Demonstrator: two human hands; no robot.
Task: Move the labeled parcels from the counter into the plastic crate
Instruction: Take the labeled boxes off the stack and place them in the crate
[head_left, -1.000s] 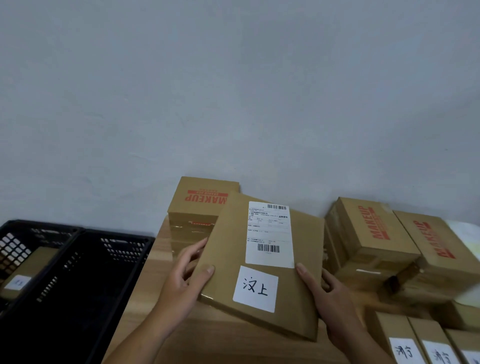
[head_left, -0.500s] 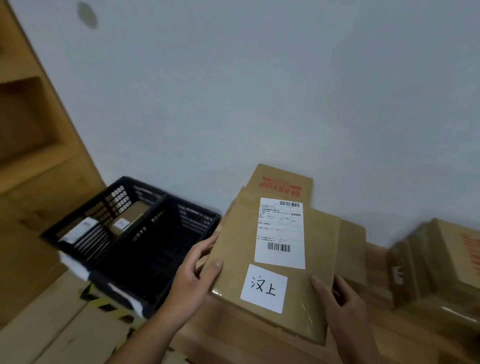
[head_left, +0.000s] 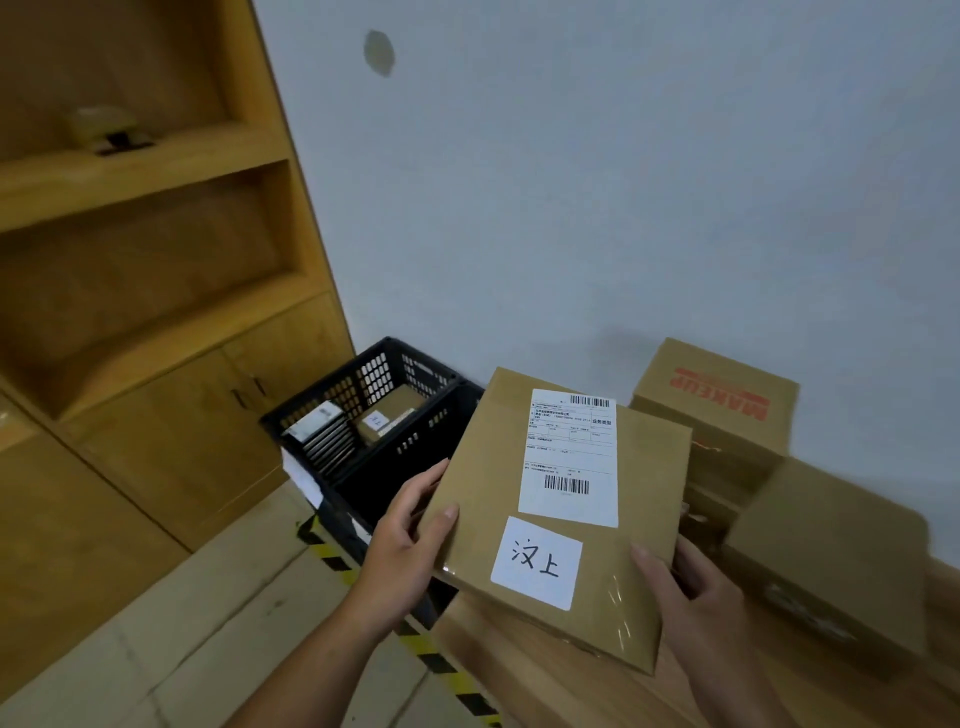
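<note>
Parcel (head_left: 561, 499): I see it nearer the black crate (head_left: 410, 447) now.
Left hand (head_left: 410, 538): still grips its left edge.
Right hand (head_left: 696, 592): still grips its bottom corner.

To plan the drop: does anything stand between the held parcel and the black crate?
Nothing visible does. The left hand and right hand hold the parcel just right of the black crate, with only open air between them.

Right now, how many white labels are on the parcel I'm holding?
2 on the parcel: a barcoded shipping label on its upper half, and a handwritten label below it. Its underside is hidden, so there may be more.
</note>
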